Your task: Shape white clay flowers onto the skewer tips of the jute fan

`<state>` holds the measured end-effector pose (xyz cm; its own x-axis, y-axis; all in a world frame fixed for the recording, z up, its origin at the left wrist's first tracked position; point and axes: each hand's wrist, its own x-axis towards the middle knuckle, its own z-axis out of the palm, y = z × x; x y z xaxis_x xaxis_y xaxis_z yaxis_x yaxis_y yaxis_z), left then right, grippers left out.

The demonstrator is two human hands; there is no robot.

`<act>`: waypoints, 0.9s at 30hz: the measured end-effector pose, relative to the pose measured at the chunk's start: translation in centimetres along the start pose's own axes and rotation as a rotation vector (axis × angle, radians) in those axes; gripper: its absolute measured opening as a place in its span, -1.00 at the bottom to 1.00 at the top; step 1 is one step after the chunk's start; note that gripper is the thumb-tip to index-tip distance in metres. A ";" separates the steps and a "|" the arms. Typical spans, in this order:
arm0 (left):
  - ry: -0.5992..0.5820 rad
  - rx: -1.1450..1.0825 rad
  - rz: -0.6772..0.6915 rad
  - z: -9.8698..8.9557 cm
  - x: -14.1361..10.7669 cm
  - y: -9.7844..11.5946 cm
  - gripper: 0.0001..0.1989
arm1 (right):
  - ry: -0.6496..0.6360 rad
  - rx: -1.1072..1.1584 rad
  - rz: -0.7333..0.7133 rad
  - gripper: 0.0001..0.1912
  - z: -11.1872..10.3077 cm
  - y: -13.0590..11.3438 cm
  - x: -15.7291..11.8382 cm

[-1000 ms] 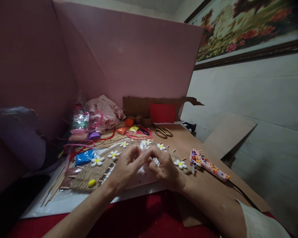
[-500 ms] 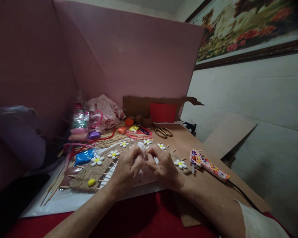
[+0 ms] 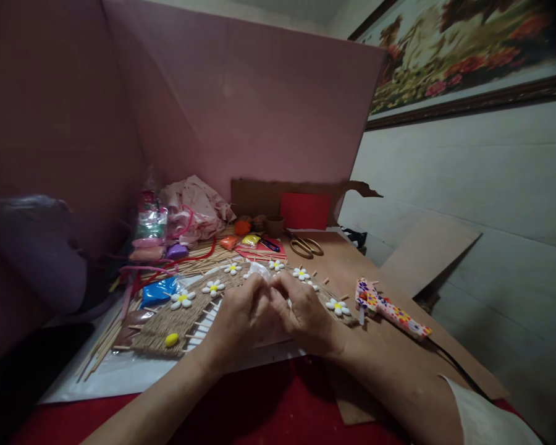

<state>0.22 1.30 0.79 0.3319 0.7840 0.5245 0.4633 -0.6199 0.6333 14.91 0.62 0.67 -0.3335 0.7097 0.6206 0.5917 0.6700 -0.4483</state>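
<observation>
My left hand (image 3: 243,312) and my right hand (image 3: 303,312) meet with fingertips pinched together. Between them is a small white plastic packet (image 3: 258,270), its top sticking up above my left fingers; the rest is hidden. Just behind and under my hands lies a fan-shaped piece of woven twine (image 3: 160,330) on thin wooden sticks. White daisies with yellow centres, such as one daisy (image 3: 182,299) at the left and another daisy (image 3: 338,306) at the right, are set along it. A yellow oval (image 3: 171,340) rests on its lower left end.
A flower-patterned glue gun (image 3: 391,309) lies at the right on cardboard, its cord running forward. Scissors (image 3: 306,247) lie farther back. A blue packet (image 3: 159,292), a yellow packet (image 3: 251,241) and an orange packet (image 3: 229,242) lie around the sticks. A pink panel (image 3: 259,111) stands behind.
My hands have drawn slightly closer together. More of the white packet now shows, leaning left above my left fingers. Other things stay in place; the view has shifted a little.
</observation>
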 end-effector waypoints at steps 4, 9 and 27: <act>-0.011 -0.024 -0.025 0.1 0.0 0.2 -0.84 | -0.010 -0.084 -0.058 -0.87 0.4 0.2 -0.1; 0.083 -0.119 -0.139 0.5 0.0 1.0 -0.82 | 0.095 -0.208 -0.069 -0.84 0.9 -0.1 -0.3; 0.100 -0.064 -0.131 0.3 0.4 0.1 -0.84 | 0.136 -0.076 0.040 -0.93 0.2 0.4 0.2</act>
<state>0.65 1.59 0.84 0.1869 0.8533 0.4868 0.4431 -0.5155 0.7334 14.92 1.12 0.51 -0.2086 0.6960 0.6871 0.6584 0.6194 -0.4276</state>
